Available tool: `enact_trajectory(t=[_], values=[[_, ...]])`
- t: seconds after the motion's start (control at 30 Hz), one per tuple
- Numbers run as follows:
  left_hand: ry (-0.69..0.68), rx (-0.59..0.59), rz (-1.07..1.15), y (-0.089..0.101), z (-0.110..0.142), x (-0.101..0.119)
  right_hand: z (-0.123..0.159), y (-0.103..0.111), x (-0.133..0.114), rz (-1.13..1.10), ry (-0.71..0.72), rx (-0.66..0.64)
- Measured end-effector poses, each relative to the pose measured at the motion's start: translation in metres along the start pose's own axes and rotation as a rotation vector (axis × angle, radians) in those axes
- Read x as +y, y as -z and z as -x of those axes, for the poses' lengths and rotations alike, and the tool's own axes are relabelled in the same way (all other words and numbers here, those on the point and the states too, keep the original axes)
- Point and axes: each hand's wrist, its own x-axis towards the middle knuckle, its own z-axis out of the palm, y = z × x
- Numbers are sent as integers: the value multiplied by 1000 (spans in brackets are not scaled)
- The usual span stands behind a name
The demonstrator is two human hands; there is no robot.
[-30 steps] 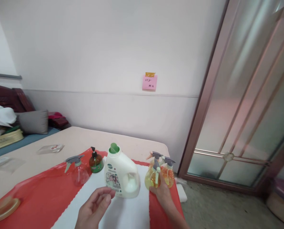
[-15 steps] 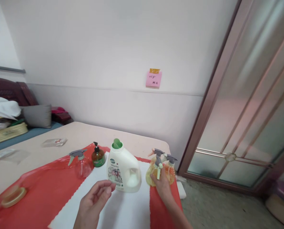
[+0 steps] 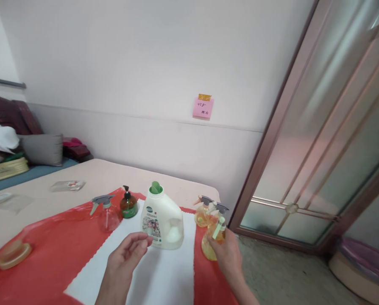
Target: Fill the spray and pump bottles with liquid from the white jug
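Note:
My right hand [image 3: 229,254] is wrapped round a yellow spray bottle [image 3: 209,250] with a pale green trigger, at the right side of the red cloth. Close behind it stand two more amber spray bottles [image 3: 203,218], partly overlapped by it. Over the white sheet, my left hand [image 3: 127,258] hangs with loosely curled fingers and nothing visible in them. Just beyond its fingertips a large white detergent jug [image 3: 165,226] stands upright, with a green piece in its mouth. Left of the jug are a brown-green pump bottle [image 3: 129,205] and a clear spray bottle [image 3: 107,218].
A white sheet [image 3: 164,279] lies on the red cloth [image 3: 59,258] over the table. At the left is a round yellowish object [image 3: 14,254]. Plastic packets [image 3: 68,185] lie behind. A purple-covered bin [image 3: 361,271] stands on the floor, near a glass door [image 3: 323,148].
My right hand has brought the yellow spray bottle nearer to me, away from the other two. The left hand is almost unmoved. The view has shifted slightly.

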Motion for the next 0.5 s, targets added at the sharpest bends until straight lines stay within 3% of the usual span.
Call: enact_trajectory(t=[0.2,0.37,0.5], values=[[18,14,53,10,-3,4,-2,3,9,160,-147,-16],[52,-17,107,19,-9,4,0,-6,19,139,-173,-15],[61,24,156,26,-13,2,-3,5,21,39,-110,40]])
